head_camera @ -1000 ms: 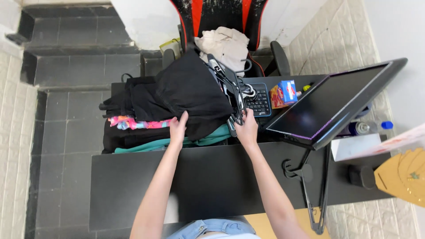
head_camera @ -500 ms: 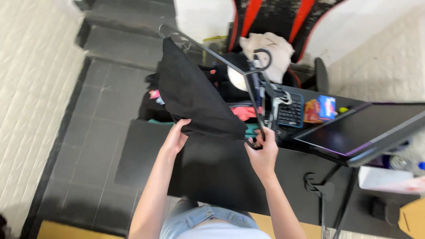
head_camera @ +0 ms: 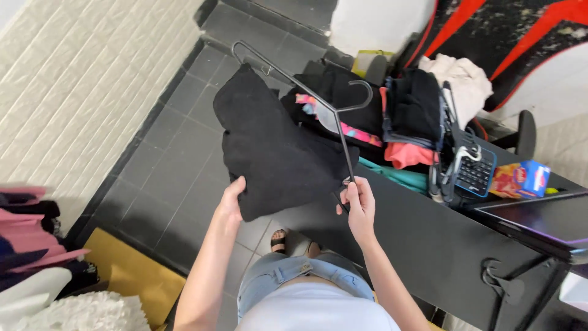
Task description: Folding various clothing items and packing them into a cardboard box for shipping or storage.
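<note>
A black garment (head_camera: 269, 147) hangs in the air in front of me, partly on a grey clothes hanger (head_camera: 318, 101). My left hand (head_camera: 233, 199) grips the garment's lower left edge. My right hand (head_camera: 358, 205) pinches the hanger's lower end beside the garment's right edge. The hanger's hook curls up near the clothes pile behind it.
A black desk (head_camera: 422, 239) stands to my right with a pile of black, pink and teal clothes (head_camera: 398, 132), a bunch of hangers, a keyboard (head_camera: 474, 171), a colourful box (head_camera: 520, 181) and a monitor (head_camera: 539, 220). Hanging clothes (head_camera: 30, 245) are at the lower left. Grey floor tiles lie below.
I have turned left, away from the desk. The black garment and hanger have come off the pile and now hang over the floor between my hands.
</note>
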